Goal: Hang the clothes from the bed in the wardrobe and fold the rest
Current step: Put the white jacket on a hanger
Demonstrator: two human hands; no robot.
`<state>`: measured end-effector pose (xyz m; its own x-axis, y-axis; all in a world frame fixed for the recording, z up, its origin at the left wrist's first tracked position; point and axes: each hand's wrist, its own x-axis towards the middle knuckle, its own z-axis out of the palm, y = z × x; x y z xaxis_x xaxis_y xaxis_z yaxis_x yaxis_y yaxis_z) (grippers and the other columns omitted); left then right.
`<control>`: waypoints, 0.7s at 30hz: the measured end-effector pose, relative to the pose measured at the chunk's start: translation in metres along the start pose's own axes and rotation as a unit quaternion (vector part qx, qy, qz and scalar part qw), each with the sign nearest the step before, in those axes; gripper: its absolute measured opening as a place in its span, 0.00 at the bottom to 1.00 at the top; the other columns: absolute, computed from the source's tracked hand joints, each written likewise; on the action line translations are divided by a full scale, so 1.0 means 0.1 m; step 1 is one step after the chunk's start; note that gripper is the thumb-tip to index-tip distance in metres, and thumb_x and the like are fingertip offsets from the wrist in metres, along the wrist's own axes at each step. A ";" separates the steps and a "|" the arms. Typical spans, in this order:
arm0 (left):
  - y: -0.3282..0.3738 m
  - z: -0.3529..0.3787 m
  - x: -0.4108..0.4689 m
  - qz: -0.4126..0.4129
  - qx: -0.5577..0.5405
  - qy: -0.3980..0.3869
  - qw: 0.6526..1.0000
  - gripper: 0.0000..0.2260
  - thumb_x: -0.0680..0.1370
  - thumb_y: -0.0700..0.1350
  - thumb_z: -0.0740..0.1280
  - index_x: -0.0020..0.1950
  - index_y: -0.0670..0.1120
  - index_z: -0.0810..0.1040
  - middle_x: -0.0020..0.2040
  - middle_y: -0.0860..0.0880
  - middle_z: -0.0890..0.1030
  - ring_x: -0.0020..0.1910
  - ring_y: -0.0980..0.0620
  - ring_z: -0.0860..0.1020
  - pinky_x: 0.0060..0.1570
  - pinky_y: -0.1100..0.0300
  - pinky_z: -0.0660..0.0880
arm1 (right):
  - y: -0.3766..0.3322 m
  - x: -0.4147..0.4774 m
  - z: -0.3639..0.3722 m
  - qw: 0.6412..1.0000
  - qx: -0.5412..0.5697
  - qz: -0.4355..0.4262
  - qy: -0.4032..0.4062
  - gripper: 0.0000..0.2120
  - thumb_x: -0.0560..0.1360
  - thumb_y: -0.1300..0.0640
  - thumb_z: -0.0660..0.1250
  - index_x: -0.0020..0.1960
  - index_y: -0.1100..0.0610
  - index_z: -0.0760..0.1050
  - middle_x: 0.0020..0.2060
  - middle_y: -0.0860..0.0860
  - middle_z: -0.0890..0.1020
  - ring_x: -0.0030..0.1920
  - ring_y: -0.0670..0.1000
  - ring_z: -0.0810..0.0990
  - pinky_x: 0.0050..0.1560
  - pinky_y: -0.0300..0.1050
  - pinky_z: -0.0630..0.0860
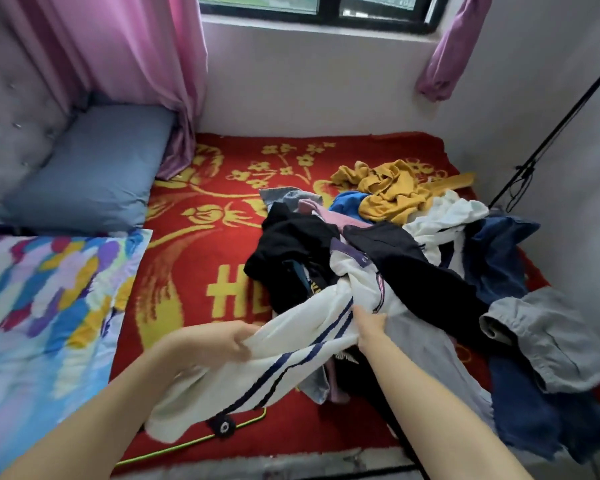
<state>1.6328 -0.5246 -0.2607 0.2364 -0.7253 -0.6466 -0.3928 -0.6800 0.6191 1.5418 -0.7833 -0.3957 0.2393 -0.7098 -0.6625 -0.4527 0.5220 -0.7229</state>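
A pile of clothes (395, 258) lies on the right half of the bed, which is covered by a red blanket (201, 258) with yellow flowers. From the pile's front edge stretches a white garment with dark blue stripes (291, 355). My left hand (229, 344) grips its left end, fingers curled into the cloth. My right hand (369, 327) holds the same garment near its middle, where it meets the pile. A mustard yellow garment (388, 192) lies on the far side of the pile. A green hanger (201, 441) lies under the white garment near the bed's front edge.
A blue-grey pillow (94, 168) and a multicoloured pillow (45, 306) lie at the left by the padded headboard. Pink curtains (125, 57) hang by the window. Grey trousers (548, 341) and dark jeans (527, 417) spill over the right front. A black rod (565, 119) leans at the right wall.
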 end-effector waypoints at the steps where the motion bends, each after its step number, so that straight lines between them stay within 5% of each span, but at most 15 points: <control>1: -0.09 -0.03 -0.08 -0.004 -0.016 -0.008 1.000 0.19 0.77 0.37 0.58 0.64 0.54 0.74 0.56 0.55 0.80 0.55 0.54 0.79 0.57 0.55 0.75 | -0.05 0.08 -0.03 1.000 -0.009 -0.011 0.012 0.26 0.71 0.58 0.70 0.64 0.64 0.64 0.54 0.59 0.75 0.54 0.60 0.77 0.55 0.55 0.76; 5: -0.49 -0.11 -0.31 -0.033 -0.145 -0.051 0.988 0.19 0.75 0.38 0.61 0.64 0.53 0.74 0.58 0.51 0.81 0.56 0.52 0.80 0.58 0.55 0.75 | -0.26 0.07 -0.11 0.980 -0.183 -0.081 -0.013 0.05 0.74 0.65 0.64 0.49 0.64 0.76 0.44 0.59 0.77 0.44 0.55 0.76 0.42 0.45 0.71; 8: -0.76 -0.06 -0.19 -0.102 -0.110 -0.035 0.988 0.23 0.77 0.38 0.61 0.72 0.49 0.66 0.66 0.47 0.75 0.64 0.51 0.75 0.65 0.56 0.69 | -0.42 -0.17 -0.01 0.930 -0.306 -0.203 0.030 0.08 0.75 0.65 0.61 0.49 0.67 0.77 0.46 0.61 0.79 0.49 0.60 0.78 0.40 0.42 0.66; 11: -0.87 -0.05 0.08 -0.158 -0.037 0.103 0.981 0.30 0.80 0.52 0.61 0.78 0.48 0.50 0.77 0.49 0.57 0.73 0.52 0.62 0.67 0.61 0.60 | -0.51 -0.54 0.05 0.889 -0.355 -0.287 0.026 0.06 0.72 0.68 0.61 0.36 0.65 0.70 0.38 0.62 0.74 0.42 0.59 0.72 0.37 0.47 0.62; 15: -0.60 -0.06 0.65 -0.127 -0.208 0.201 0.949 0.37 0.76 0.66 0.56 0.78 0.47 0.50 0.77 0.49 0.55 0.73 0.48 0.61 0.67 0.56 0.61 | -0.35 -1.07 -0.01 0.842 -0.343 -0.414 -0.039 0.18 0.70 0.69 0.62 0.27 0.56 0.59 0.25 0.52 0.65 0.33 0.51 0.65 0.35 0.47 0.55; 18: -0.22 0.03 1.12 -0.097 -0.485 0.169 0.853 0.39 0.74 0.70 0.54 0.76 0.46 0.56 0.74 0.44 0.64 0.72 0.46 0.65 0.69 0.50 0.63 | -0.18 -1.37 -0.03 0.766 -0.367 -0.499 -0.173 0.22 0.71 0.68 0.62 0.26 0.53 0.56 0.22 0.45 0.60 0.28 0.45 0.62 0.31 0.42 0.55; 21: 0.09 0.08 1.34 0.011 -0.656 0.026 0.754 0.35 0.75 0.69 0.52 0.61 0.42 0.79 0.58 0.41 0.80 0.56 0.45 0.80 0.50 0.53 0.77 | -0.04 -1.38 -0.07 0.704 -0.406 -0.511 -0.281 0.11 0.69 0.71 0.59 0.30 0.62 0.64 0.27 0.54 0.63 0.32 0.48 0.63 0.33 0.46 0.57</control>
<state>1.6540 -0.6274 -0.3451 0.2900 -0.7189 -0.6318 0.8128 -0.1635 0.5591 1.5044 -0.6909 -0.3000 0.9948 -0.1005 -0.0158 -0.0844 -0.7289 -0.6794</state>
